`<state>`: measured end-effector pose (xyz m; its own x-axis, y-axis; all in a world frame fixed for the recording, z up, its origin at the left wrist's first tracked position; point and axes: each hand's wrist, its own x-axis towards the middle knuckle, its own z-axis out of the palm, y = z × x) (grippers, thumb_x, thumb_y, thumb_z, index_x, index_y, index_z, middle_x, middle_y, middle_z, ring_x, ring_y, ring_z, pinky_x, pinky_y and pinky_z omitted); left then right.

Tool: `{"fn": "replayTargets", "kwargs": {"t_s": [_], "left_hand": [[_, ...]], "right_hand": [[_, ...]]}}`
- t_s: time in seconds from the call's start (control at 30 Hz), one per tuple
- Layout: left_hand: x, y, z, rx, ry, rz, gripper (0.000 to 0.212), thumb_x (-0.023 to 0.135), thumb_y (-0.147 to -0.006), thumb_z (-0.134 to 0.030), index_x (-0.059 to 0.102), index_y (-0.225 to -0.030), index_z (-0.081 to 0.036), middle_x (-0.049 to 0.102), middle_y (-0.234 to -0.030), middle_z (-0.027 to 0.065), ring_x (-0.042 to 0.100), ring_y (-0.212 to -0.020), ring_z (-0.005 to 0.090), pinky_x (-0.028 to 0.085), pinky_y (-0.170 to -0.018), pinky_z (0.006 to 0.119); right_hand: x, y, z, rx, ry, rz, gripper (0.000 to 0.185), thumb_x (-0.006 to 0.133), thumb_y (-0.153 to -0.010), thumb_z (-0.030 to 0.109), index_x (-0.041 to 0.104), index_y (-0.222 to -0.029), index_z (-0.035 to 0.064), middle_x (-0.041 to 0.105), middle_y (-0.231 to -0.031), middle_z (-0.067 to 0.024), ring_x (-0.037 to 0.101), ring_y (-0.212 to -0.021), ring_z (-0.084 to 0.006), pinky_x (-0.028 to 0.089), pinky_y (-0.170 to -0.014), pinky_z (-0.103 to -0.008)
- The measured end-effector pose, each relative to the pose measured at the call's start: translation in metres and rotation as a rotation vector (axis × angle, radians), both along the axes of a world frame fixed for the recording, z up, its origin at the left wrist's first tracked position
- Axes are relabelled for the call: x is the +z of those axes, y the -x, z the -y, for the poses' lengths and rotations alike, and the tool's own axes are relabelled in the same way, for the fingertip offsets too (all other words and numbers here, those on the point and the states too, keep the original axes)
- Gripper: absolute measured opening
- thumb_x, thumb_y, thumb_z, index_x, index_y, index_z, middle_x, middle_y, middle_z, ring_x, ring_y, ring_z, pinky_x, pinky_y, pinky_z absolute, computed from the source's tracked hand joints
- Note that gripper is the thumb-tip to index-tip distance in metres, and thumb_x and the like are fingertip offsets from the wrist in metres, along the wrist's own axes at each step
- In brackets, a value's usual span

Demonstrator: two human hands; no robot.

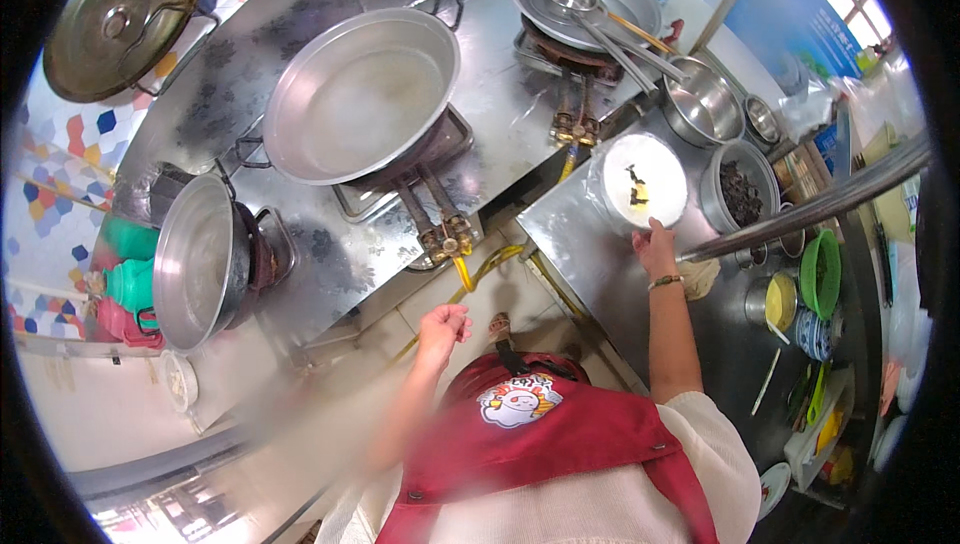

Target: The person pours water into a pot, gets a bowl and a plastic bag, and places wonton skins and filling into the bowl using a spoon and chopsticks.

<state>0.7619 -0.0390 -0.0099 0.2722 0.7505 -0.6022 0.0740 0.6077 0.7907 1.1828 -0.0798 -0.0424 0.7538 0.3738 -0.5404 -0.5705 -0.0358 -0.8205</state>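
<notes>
My right hand reaches over the metal side table and touches the near edge of a round white disc, which has dark strips and a yellow patch at its middle. Clear plastic film shows at the disc's left edge. Whether the fingers pinch anything is too small to tell. My left hand hangs over the floor gap in front of the stove, its fingers loosely curled, with nothing seen in it. Just right of the disc stands a metal pot of dark shredded food.
A large pan of cloudy liquid sits on a gas burner, with another pan at left. A third pan holds ladles. Near the right table lie a green basket and a yellow-filled bowl. A metal bar crosses above.
</notes>
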Motion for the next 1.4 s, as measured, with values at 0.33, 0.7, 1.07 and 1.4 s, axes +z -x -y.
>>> {"fn": "replayTargets", "kwargs": {"t_s": [0.33, 0.7, 1.07, 1.4], "left_hand": [[0.006, 0.002, 0.004, 0.021, -0.001, -0.011, 0.014, 0.049, -0.087, -0.006, 0.055, -0.095, 0.003, 0.06, -0.073, 0.0088, 0.054, -0.053, 0.0125, 0.044, -0.048, 0.024], [-0.031, -0.001, 0.042, -0.018, 0.048, 0.04, 0.016, 0.055, -0.086, -0.012, 0.054, -0.094, 0.002, 0.059, -0.071, 0.0108, 0.054, -0.053, 0.016, 0.044, -0.05, 0.025], [-0.027, -0.096, 0.038, -0.676, -0.409, -0.189, 0.015, 0.055, -0.086, -0.013, 0.056, -0.093, 0.0, 0.061, -0.072, 0.0091, 0.055, -0.054, 0.0139, 0.043, -0.048, 0.024], [0.006, -0.145, 0.08, -0.521, -0.069, -0.208, 0.013, 0.053, -0.087, -0.01, 0.057, -0.093, 0.001, 0.061, -0.073, 0.0094, 0.057, -0.054, 0.0143, 0.045, -0.048, 0.024]], "right_hand": [[-0.01, -0.03, -0.018, 0.066, -0.062, 0.027, 0.039, 0.039, -0.077, -0.002, 0.037, -0.115, -0.0012, 0.052, -0.099, -0.0175, 0.056, -0.072, -0.023, 0.05, -0.053, -0.0286], [-0.005, 0.041, 0.092, 0.449, 0.162, 0.278, 0.024, 0.051, -0.085, 0.022, 0.059, -0.093, 0.0009, 0.061, -0.074, -0.0109, 0.06, -0.07, -0.0182, 0.048, -0.062, -0.0314], [-0.023, -0.091, 0.401, -0.407, 1.114, 0.913, 0.019, 0.051, -0.08, 0.008, 0.057, -0.098, 0.0034, 0.059, -0.097, -0.0168, 0.056, -0.092, -0.0319, 0.045, -0.08, -0.0394], [-0.058, -0.134, 0.52, -0.085, 1.486, 0.604, 0.022, 0.061, -0.077, 0.008, 0.056, -0.097, -0.0014, 0.061, -0.085, -0.0183, 0.06, -0.071, -0.0293, 0.049, -0.058, -0.0374]]}}
